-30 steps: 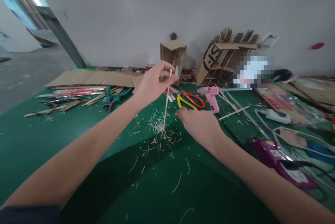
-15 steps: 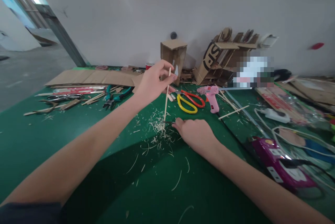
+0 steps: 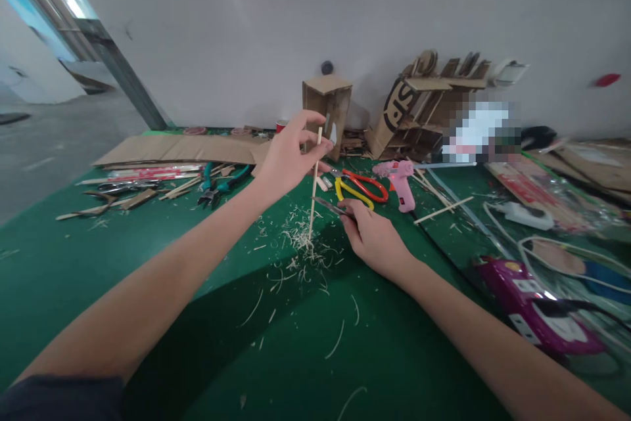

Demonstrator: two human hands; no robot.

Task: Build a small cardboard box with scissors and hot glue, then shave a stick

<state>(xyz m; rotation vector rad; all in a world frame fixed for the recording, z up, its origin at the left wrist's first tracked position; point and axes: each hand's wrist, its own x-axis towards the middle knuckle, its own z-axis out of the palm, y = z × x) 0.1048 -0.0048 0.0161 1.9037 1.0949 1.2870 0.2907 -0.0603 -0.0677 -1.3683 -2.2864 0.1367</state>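
Note:
A thin wooden stick (image 3: 313, 201) stands nearly upright, its lower end down among curled wood shavings (image 3: 298, 237) on the green tabletop (image 3: 207, 342). The fingers of my left hand (image 3: 293, 152) pinch it near the top. Closed around a small knife (image 3: 331, 205), my right hand (image 3: 377, 237) is to the right of the stick. The blade points left and its tip is at the stick, about halfway up; whether it touches I cannot tell. My right fingers hide the knife's handle.
Behind my hands lie red-and-yellow-handled scissors (image 3: 362, 186) and a pink glue gun (image 3: 400, 183). Teal-handled pliers (image 3: 217, 188) and loose sticks are at left. A purple power strip (image 3: 539, 309) with cables sits at right. Cardboard structures (image 3: 328, 85) stand along the wall.
My right hand and the knife have moved up along the stick, from near its lower end to about its middle. My left hand keeps its hold. The view has shifted slightly.

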